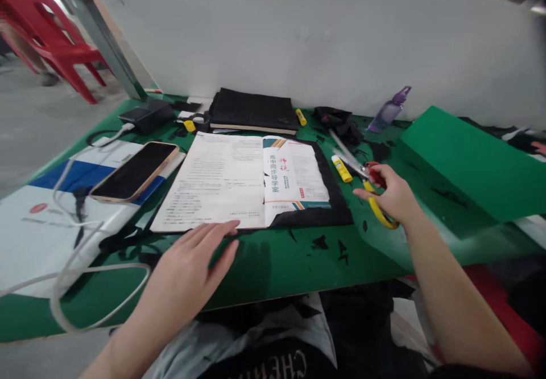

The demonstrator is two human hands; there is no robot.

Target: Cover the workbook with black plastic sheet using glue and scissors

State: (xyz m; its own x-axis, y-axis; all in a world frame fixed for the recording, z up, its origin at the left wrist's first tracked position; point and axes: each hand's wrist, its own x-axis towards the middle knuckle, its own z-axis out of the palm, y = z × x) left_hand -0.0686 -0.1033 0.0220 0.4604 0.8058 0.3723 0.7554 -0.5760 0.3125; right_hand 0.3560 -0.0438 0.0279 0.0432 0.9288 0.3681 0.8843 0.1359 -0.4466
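Note:
My left hand [194, 259] lies flat with fingers stretched out on the green table [273, 265], fingertips touching the near edge of an open white booklet [222, 180]. The booklet's printed cover flap [294, 177] rests on a black sheet [333, 211]. My right hand [392, 194] is closed around the red and yellow handles of a pair of scissors [362, 177], whose blades point away to the left. A yellow glue stick [342, 169] lies just left of the scissors.
A phone [134, 171] lies on a white and blue folder [46, 214] at left, with a white cable [81, 276] looping near it. A black notebook [253, 111], a purple spray bottle [389, 110] and a green sheet [473, 160] sit further back. Black scraps [328, 245] dot the table. Red chair [51, 32] beyond.

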